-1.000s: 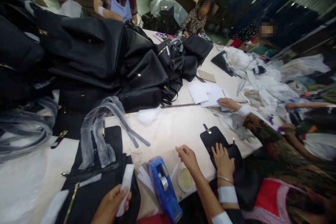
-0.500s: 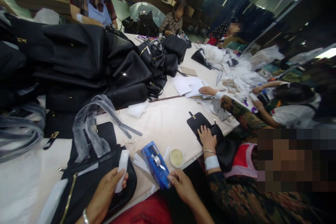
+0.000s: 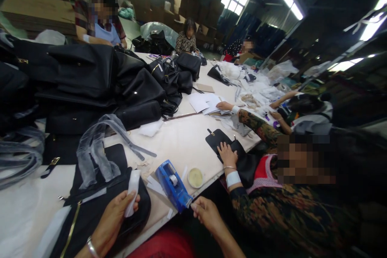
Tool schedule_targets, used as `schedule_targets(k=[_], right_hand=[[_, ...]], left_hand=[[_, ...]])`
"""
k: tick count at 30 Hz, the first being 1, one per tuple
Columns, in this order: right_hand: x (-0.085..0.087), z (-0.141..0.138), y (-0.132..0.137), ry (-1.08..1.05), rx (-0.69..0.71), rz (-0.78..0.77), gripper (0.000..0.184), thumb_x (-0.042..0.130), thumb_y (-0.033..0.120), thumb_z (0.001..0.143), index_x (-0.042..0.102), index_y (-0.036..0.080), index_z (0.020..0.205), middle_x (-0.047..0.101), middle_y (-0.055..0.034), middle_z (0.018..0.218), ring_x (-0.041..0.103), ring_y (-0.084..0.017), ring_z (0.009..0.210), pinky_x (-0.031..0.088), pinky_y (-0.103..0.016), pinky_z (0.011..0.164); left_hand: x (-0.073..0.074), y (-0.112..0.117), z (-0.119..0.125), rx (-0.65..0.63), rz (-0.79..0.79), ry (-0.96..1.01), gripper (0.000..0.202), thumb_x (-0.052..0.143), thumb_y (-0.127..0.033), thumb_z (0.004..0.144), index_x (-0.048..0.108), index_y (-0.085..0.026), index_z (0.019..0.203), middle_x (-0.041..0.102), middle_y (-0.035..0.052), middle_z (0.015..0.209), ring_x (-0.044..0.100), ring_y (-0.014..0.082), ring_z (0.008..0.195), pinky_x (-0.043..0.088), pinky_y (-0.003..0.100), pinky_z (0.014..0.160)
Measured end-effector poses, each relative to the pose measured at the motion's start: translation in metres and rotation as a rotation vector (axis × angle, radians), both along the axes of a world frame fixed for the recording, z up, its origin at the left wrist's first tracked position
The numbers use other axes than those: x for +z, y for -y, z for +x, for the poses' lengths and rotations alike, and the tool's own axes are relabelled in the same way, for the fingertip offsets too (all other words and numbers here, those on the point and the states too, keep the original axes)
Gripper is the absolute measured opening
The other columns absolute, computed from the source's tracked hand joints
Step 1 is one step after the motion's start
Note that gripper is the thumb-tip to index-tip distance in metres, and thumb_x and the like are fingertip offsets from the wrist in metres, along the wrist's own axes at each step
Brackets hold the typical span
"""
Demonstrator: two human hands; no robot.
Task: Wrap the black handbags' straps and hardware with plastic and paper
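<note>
At lower left, the left hand (image 3: 116,211) grasps a flat white strip (image 3: 133,189), while at lower centre the right hand (image 3: 206,212), whose grip I cannot tell, adjoins a blue plastic tape dispenser (image 3: 173,188).

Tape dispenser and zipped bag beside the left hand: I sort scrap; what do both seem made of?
Dispenser: probably glossy plastic; blue shell, bright highlights. Bag: perhaps leather or imitation; smooth, dull black surface. Zip: likely metal, golden gleam.

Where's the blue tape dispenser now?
In the head view, the blue tape dispenser is low, just left of centre, between the nearest black bag and the round tub, the right hand at its near end.
</note>
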State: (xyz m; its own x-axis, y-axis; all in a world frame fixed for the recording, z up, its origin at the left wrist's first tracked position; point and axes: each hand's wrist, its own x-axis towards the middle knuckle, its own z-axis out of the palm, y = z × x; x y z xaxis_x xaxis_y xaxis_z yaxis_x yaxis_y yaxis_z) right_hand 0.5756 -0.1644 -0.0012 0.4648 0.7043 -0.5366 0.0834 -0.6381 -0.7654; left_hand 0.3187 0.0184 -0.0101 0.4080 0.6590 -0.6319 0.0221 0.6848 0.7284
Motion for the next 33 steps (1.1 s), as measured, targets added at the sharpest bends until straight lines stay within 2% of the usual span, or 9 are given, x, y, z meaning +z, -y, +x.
schedule_targets(k=[6,17,19,21,24,27,29,31,33], right_hand=[[-0.027,0.005,0.009,-0.061,-0.072,0.012,0.025,0.057,0.041,0.074,0.055,0.017,0.068,0.058,0.003,0.054,0.04,-0.007,0.042,0.029,-0.019,0.043],[-0.055,0.002,0.013,-0.076,-0.063,0.051,0.032,0.055,0.049,0.07,0.049,0.019,0.064,0.054,0.0035,0.052,0.036,-0.006,0.04,0.026,-0.019,0.041],[-0.057,0.0,0.012,-0.063,-0.028,0.049,0.032,0.055,0.049,0.069,0.047,0.02,0.061,0.053,0.0033,0.049,0.034,-0.006,0.037,0.025,-0.02,0.04],[-0.05,0.008,0.005,-0.042,0.024,0.05,0.033,0.056,0.05,0.068,0.046,0.021,0.057,0.053,0.0021,0.047,0.035,-0.007,0.035,0.026,-0.021,0.039],[-0.026,0.053,-0.022,0.023,0.112,0.087,0.033,0.06,0.051,0.066,0.048,0.022,0.055,0.057,-0.0015,0.05,0.05,-0.016,0.042,0.036,-0.027,0.042],[0.0,0.127,-0.06,0.148,0.139,0.21,0.033,0.059,0.052,0.069,0.048,0.023,0.058,0.063,-0.0038,0.062,0.065,-0.029,0.081,0.048,-0.04,0.063],[0.004,0.171,-0.077,0.35,0.011,0.515,0.032,0.05,0.053,0.076,0.049,0.024,0.064,0.067,-0.0038,0.078,0.052,-0.034,0.116,0.045,-0.047,0.085],[-0.004,0.2,-0.082,0.444,0.036,0.576,0.031,0.044,0.051,0.079,0.052,0.024,0.067,0.068,-0.004,0.089,0.03,-0.035,0.135,0.04,-0.049,0.096],[-0.017,0.213,-0.077,0.497,0.107,0.479,0.03,0.041,0.047,0.08,0.055,0.024,0.068,0.068,-0.0045,0.095,0.02,-0.035,0.139,0.038,-0.048,0.099]], left_hand=[[0.007,0.002,0.002,-0.023,0.028,-0.019,0.03,0.073,-0.043,0.074,0.065,-0.014,0.08,0.067,-0.0003,0.07,0.058,0.0123,0.059,0.045,0.021,0.058],[0.002,0.007,0.001,-0.068,0.108,-0.011,0.033,0.068,-0.046,0.077,0.062,-0.014,0.078,0.065,0.0007,0.07,0.056,0.012,0.058,0.043,0.022,0.056],[0.002,0.007,0.004,-0.065,0.129,0.0,0.034,0.067,-0.047,0.077,0.061,-0.014,0.074,0.062,-0.0005,0.066,0.054,0.0109,0.055,0.041,0.021,0.053],[0.004,0.007,0.007,-0.053,0.148,0.013,0.035,0.067,-0.048,0.076,0.06,-0.014,0.071,0.059,-0.0017,0.061,0.052,0.0099,0.051,0.038,0.02,0.05],[0.009,0.007,0.01,0.006,0.166,0.028,0.037,0.068,-0.05,0.073,0.058,-0.014,0.067,0.058,-0.0018,0.056,0.051,0.0097,0.048,0.036,0.02,0.047],[0.01,0.008,0.01,0.071,0.169,0.04,0.038,0.068,-0.051,0.07,0.057,-0.015,0.066,0.059,-0.0013,0.056,0.05,0.0095,0.046,0.035,0.02,0.046],[0.009,0.009,0.011,0.097,0.17,0.043,0.038,0.068,-0.052,0.068,0.055,-0.016,0.066,0.059,-0.0015,0.056,0.049,0.009,0.044,0.035,0.02,0.045],[0.006,0.01,0.013,0.1,0.174,0.039,0.037,0.067,-0.051,0.068,0.054,-0.016,0.066,0.058,-0.0022,0.056,0.048,0.0084,0.043,0.035,0.02,0.045],[0.004,0.01,0.015,0.083,0.182,0.028,0.036,0.067,-0.049,0.068,0.052,-0.017,0.066,0.057,-0.0032,0.056,0.047,0.0078,0.043,0.033,0.02,0.044]])
